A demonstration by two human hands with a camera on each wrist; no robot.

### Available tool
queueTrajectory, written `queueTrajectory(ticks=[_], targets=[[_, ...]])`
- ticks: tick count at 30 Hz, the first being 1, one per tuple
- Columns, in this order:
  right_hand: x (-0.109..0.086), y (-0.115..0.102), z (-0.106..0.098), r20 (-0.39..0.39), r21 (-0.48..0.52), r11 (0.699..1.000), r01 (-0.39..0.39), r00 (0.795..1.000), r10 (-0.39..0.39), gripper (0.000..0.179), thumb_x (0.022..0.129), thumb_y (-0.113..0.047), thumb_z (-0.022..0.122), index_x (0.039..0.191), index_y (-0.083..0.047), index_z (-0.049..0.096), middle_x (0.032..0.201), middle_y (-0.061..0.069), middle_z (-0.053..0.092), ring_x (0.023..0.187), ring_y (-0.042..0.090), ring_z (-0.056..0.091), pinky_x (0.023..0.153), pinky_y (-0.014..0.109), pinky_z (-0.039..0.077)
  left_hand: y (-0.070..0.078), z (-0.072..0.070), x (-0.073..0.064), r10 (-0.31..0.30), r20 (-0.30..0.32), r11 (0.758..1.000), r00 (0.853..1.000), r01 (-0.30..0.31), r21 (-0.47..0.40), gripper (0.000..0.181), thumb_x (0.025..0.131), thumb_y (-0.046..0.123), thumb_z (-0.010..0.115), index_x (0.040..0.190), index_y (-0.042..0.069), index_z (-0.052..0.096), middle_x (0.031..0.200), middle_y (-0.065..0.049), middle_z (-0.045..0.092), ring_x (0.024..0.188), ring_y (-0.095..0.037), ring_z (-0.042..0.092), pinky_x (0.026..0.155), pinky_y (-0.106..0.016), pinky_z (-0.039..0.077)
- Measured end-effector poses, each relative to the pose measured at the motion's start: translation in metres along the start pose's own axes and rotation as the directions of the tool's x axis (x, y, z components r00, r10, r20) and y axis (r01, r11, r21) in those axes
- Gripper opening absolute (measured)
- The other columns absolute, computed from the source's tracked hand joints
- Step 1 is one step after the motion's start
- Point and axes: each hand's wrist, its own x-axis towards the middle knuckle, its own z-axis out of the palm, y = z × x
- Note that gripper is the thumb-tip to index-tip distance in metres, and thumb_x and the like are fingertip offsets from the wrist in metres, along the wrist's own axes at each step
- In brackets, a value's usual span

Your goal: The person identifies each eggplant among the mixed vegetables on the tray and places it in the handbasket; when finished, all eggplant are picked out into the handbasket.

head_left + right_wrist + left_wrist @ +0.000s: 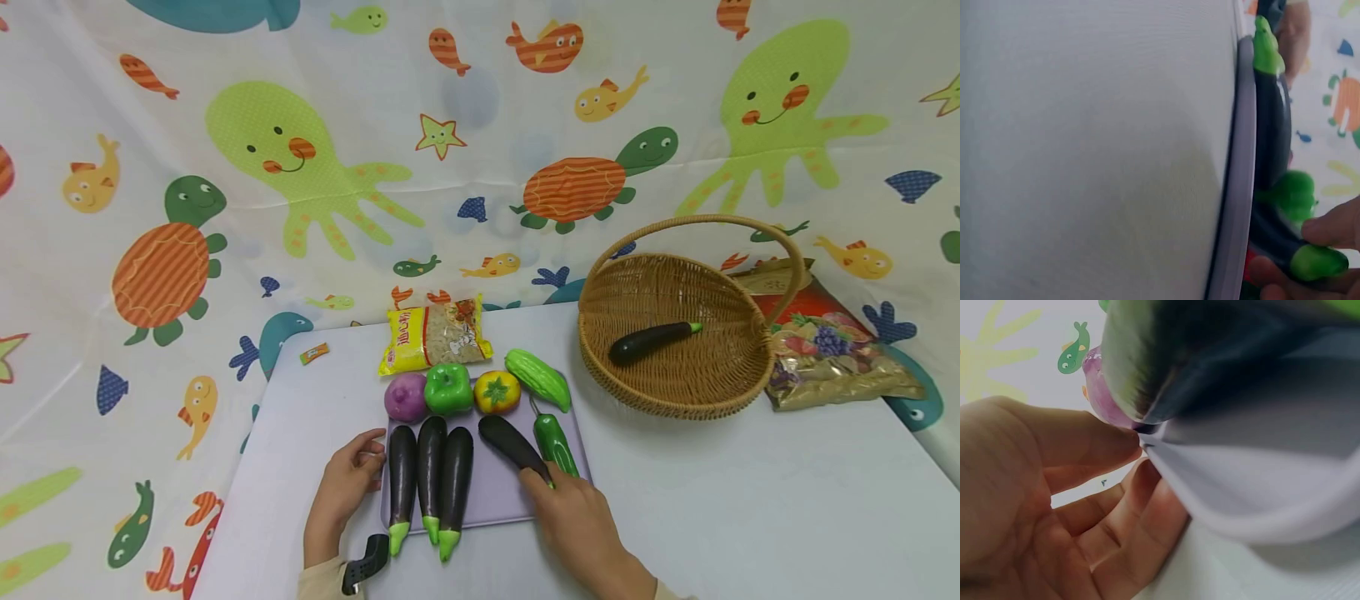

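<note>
A lilac tray (491,500) lies on the white table. My left hand (348,479) is at its left side; in the left wrist view, thumb and fingers pinch the tray's rim (1222,526). My right hand (577,517) grips a dark eggplant (510,442) by its green stem end, its body slanting over the tray's right half. Three more eggplants (431,467) lie side by side on the left, stems past the front rim. Along the back sit a purple onion (406,397), a green bell pepper (448,389), a yellow-red tomato-like fruit (497,392) and a bitter melon (537,379).
A long green pepper (555,443) lies at the tray's right, beside my right hand. Back right stands a wicker basket (720,367) holding one eggplant (652,342). Behind are a yellow food bag (435,333), a small wrapped packet (314,353) and a red-gold bag (832,350).
</note>
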Motion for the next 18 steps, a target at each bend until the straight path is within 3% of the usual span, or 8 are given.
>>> queueTrajectory(ticks=[4,7,9,12,14,15,18], targets=[[-0.001,0.005,-0.004,0.007,0.111,0.990,-0.084,0.996,0.084,0.052,0.073,0.005,0.084,0.121,-0.006,0.068,0.102,0.012,0.074,0.084,0.025,0.074,0.062,0.038,0.061,-0.001,0.000,0.001,-0.002,0.000,1.000,1.000,0.002,-0.002,0.042,0.097,-0.006,0.052,0.138,0.000,0.059,0.111,-0.017,0.061,0.083,-0.019,0.059,0.062,-0.027,0.058],[0.000,0.009,-0.006,-0.028,0.204,0.970,-0.129,0.990,0.137,0.050,0.074,0.009,0.083,0.121,-0.001,0.069,0.115,0.017,0.072,0.101,0.030,0.072,0.077,0.041,0.062,0.000,0.000,0.001,-0.004,0.001,1.000,1.000,0.004,-0.008,0.042,0.097,-0.006,0.052,0.138,0.000,0.058,0.112,-0.017,0.061,0.084,-0.018,0.059,0.062,-0.027,0.058],[0.002,0.011,-0.008,-0.053,0.260,0.955,-0.144,0.985,0.163,0.046,0.074,0.012,0.082,0.117,0.000,0.070,0.119,0.019,0.070,0.106,0.032,0.071,0.082,0.040,0.061,0.000,0.000,0.001,-0.005,0.001,1.000,1.000,0.005,-0.009,0.042,0.097,-0.006,0.052,0.138,0.000,0.058,0.112,-0.018,0.061,0.084,-0.018,0.059,0.062,-0.027,0.058],[0.004,0.013,-0.011,-0.065,0.342,0.922,-0.182,0.974,0.216,0.042,0.075,0.015,0.081,0.113,-0.001,0.072,0.123,0.020,0.068,0.100,0.027,0.072,0.076,0.030,0.061,0.000,0.001,0.001,-0.007,-0.001,1.000,1.000,0.007,-0.014,0.042,0.097,-0.006,0.052,0.138,-0.001,0.058,0.112,-0.018,0.061,0.084,-0.018,0.059,0.062,-0.027,0.058],[0.007,0.014,-0.016,-0.025,0.427,0.871,-0.241,0.960,0.278,0.039,0.077,0.015,0.079,0.112,-0.002,0.073,0.122,0.018,0.069,0.091,0.022,0.073,0.069,0.025,0.060,0.001,0.001,0.001,-0.006,-0.002,1.000,1.000,0.006,-0.016,0.042,0.097,-0.006,0.052,0.138,-0.001,0.058,0.112,-0.018,0.061,0.084,-0.017,0.059,0.062,-0.027,0.058],[0.008,0.015,-0.019,0.018,0.476,0.831,-0.290,0.947,0.320,0.037,0.080,0.014,0.077,0.112,-0.002,0.073,0.120,0.016,0.070,0.085,0.019,0.072,0.066,0.023,0.059,0.001,0.001,0.000,-0.007,-0.002,1.000,1.000,0.007,-0.018,0.042,0.097,-0.005,0.052,0.138,-0.001,0.058,0.112,-0.018,0.061,0.084,-0.017,0.059,0.062,-0.027,0.058],[0.014,0.020,-0.034,0.203,0.602,0.656,-0.454,0.882,0.425,0.032,0.087,0.011,0.072,0.116,-0.002,0.073,0.111,0.015,0.072,0.075,0.019,0.071,0.062,0.025,0.059,0.001,0.001,0.000,-0.008,-0.001,1.000,1.000,0.008,-0.018,0.041,0.097,-0.005,0.052,0.138,-0.001,0.058,0.112,-0.018,0.060,0.084,-0.017,0.059,0.062,-0.027,0.058]])
